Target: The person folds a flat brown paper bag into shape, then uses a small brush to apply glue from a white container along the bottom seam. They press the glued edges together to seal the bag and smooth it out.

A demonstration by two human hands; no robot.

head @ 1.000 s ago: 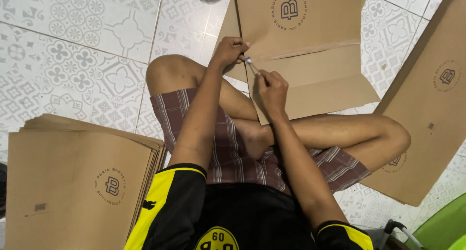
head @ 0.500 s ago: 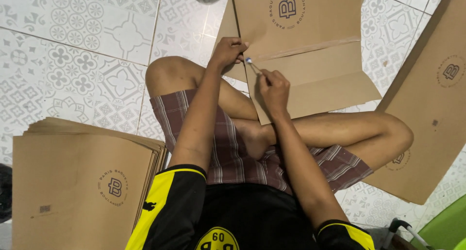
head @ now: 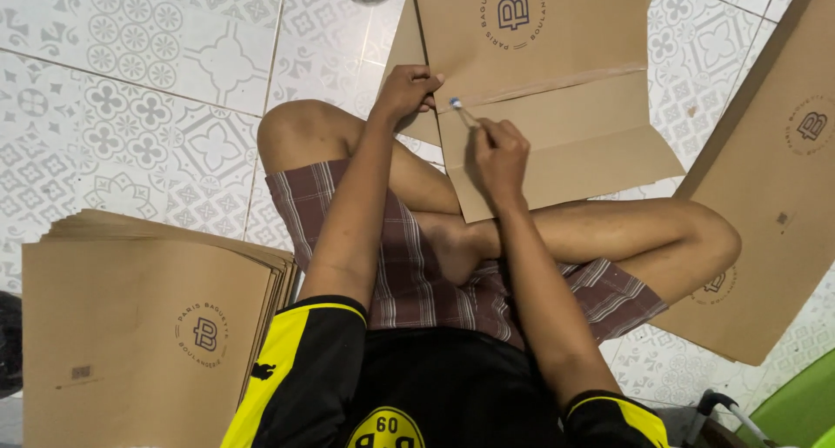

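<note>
- While the folded brown paper bag (head: 557, 109) is kept across the crossed legs, far centre, its left edge is pinched flat by the left hand (head: 407, 90).
- A thin stick with a pale blue tip (head: 461, 110) is gripped by the closed right hand (head: 497, 152), tip touching the fold line.
- Risk, judged: bag could be skewed if the pinch slips; flap could be creased off-line by uneven pressure.
- Patterned tile floor (head: 130, 109) is used as the surface; one bag stack (head: 148, 335) is seen near left, a loose bag (head: 774, 178) right.

Head view, steeply downward, close (lap and floor)
</note>
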